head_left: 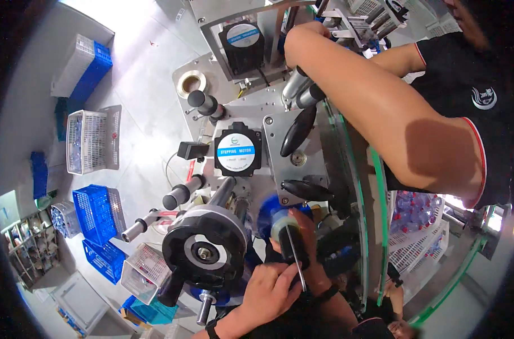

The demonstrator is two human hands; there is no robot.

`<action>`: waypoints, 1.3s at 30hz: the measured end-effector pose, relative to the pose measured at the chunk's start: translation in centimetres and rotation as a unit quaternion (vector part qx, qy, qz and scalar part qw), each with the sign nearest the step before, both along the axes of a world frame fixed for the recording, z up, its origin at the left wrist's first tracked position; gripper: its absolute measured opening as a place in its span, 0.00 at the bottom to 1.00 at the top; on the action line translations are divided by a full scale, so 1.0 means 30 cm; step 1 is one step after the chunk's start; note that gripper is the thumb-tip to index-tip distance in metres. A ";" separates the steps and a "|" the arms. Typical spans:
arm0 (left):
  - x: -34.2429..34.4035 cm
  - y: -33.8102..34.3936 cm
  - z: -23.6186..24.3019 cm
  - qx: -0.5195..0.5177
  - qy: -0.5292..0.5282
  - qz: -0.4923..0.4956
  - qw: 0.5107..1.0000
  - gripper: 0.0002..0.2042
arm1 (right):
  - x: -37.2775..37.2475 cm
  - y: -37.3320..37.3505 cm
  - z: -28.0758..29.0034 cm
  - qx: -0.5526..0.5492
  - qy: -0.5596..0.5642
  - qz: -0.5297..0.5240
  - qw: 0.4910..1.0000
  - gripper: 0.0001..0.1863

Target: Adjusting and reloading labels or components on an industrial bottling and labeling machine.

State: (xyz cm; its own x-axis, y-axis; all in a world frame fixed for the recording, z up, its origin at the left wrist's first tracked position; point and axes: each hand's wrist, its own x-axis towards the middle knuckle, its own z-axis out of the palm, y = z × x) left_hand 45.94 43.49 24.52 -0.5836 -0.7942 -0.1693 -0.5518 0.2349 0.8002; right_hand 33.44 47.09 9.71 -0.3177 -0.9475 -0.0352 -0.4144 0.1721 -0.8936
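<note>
My left hand (pixel 268 292) is closed, its fingertips pinching the lower end of a thin, bright metal rod (pixel 296 261). The rod lies along a black cylinder (pixel 291 247) with a pale collar at its far end. Around that cylinder and collar curls my right hand (pixel 307 234), its fingers showing on both sides and the palm hidden. Just beyond is a blue disc (pixel 268 217), blurred. To the left of my hands stands a black handwheel (pixel 205 254) with a side handle.
A stepping motor (pixel 237 150) and black lever handles (pixel 299 131) sit on the machine ahead. Close on the right runs a green-edged clear panel (pixel 375 226); beyond it a co-worker's arm (pixel 370 107) reaches across. Crates (pixel 93 214) stand on the floor at left.
</note>
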 end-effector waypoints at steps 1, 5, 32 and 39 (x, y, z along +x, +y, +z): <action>0.003 0.010 -0.004 -0.010 0.003 0.006 1.000 0.30 | 0.004 0.016 -0.002 0.003 0.002 0.002 1.000 0.45; -0.022 0.004 -0.041 -0.041 0.011 0.082 0.996 0.32 | -0.017 0.014 -0.001 -0.018 -0.094 -0.010 0.995 0.35; -0.089 -0.050 -0.248 0.009 0.263 0.036 0.964 0.23 | -0.349 -0.537 0.171 -0.114 0.151 0.241 0.952 0.15; -0.087 -0.051 -0.239 0.004 0.230 0.025 0.973 0.22 | -0.074 -0.131 0.070 -0.067 0.042 0.133 0.988 0.16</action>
State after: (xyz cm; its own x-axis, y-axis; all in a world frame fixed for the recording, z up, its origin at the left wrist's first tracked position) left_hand 43.34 41.96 17.35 -0.5592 -0.8238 0.0933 -0.1465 0.2089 0.9669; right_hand 31.23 43.17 11.82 -0.0534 -0.9922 0.1127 -0.5027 -0.0708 -0.8616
